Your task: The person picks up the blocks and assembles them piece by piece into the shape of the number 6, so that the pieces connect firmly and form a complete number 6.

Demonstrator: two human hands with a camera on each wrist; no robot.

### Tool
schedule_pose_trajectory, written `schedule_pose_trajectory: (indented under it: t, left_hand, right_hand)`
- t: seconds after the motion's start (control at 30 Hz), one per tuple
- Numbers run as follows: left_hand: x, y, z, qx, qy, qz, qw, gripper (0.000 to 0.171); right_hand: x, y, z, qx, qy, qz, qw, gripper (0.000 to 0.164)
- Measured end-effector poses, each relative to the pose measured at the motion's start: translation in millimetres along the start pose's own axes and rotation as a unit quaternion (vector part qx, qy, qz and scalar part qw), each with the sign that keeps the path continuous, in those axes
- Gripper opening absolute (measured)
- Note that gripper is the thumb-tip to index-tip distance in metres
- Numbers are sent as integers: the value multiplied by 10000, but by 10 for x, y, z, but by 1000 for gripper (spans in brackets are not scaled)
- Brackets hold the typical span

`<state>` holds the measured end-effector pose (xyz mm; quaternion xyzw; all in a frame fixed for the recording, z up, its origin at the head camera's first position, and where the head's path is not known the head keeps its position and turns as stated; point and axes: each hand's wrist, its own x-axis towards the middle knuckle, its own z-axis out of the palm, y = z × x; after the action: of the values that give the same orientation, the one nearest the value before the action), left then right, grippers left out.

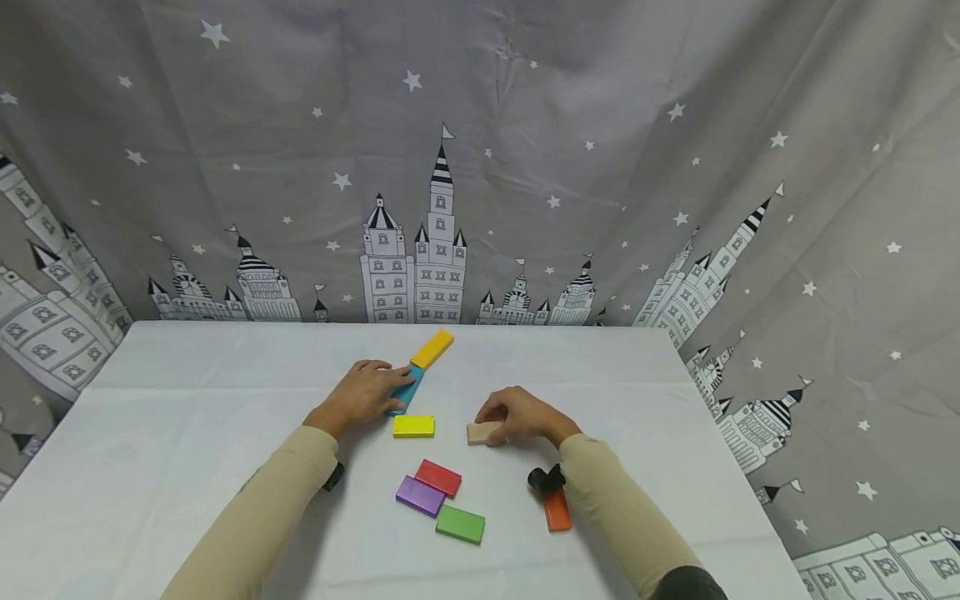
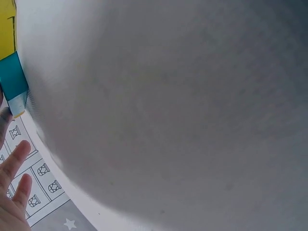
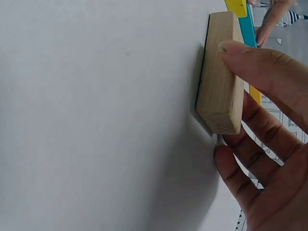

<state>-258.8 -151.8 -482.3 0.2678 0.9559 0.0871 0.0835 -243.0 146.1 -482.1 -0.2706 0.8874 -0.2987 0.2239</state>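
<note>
My left hand (image 1: 363,392) is at a blue wooden block (image 1: 407,393), thumb at its near end and a fingertip at its far end. The blue block's far end meets an orange-yellow block (image 1: 432,349), the two forming a slanting row. In the left wrist view only part of the blue block (image 2: 13,77) shows, with some fingers (image 2: 18,161) stretched out beside it. With thumb and fingers my right hand (image 1: 521,414) pinches a plain wooden block (image 3: 219,72), which is on or just above the white tabletop. A yellow block (image 1: 413,427) lies between the hands.
Nearer me, a red block (image 1: 438,478), a purple block (image 1: 420,497) and a green block (image 1: 461,525) lie close together. An orange-red block (image 1: 557,512) is partly hidden below my right wrist. Behind the white table (image 1: 187,400) hangs a grey castle-print curtain (image 1: 480,167).
</note>
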Motion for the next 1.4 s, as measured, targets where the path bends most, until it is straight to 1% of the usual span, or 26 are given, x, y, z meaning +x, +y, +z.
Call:
schedule_pose_trajectory:
  t: [0.37, 0.6, 0.7, 0.83, 1.0, 1.17, 1.4]
  left_hand:
    - [7, 2, 12, 129, 0, 35, 9999, 58]
    - [6, -8, 30, 297, 58, 55, 9995, 58]
    - [1, -9, 27, 276, 67, 33, 9996, 58]
    - [3, -8, 22, 267, 103, 106, 9995, 57]
    - [2, -11, 17, 327, 128, 188, 9992, 57]
    - [6, -3, 0, 320, 59, 144, 9994, 57]
    - [16, -16, 5, 307, 34, 128, 9994, 58]
  right_hand:
    - [142, -122, 70, 115, 2, 190, 9998, 28]
    - [215, -204, 87, 100, 61, 28, 9999, 28]
    - [249, -224, 97, 178, 48, 66, 9998, 28]
    - [286, -242, 115, 192, 65, 88, 9998, 28]
    - [322, -265, 133, 103, 137, 95, 9998, 29]
    - [353, -274, 157, 79, 166, 264, 9995, 29]
    - [354, -297, 160, 84, 253, 284, 9992, 29]
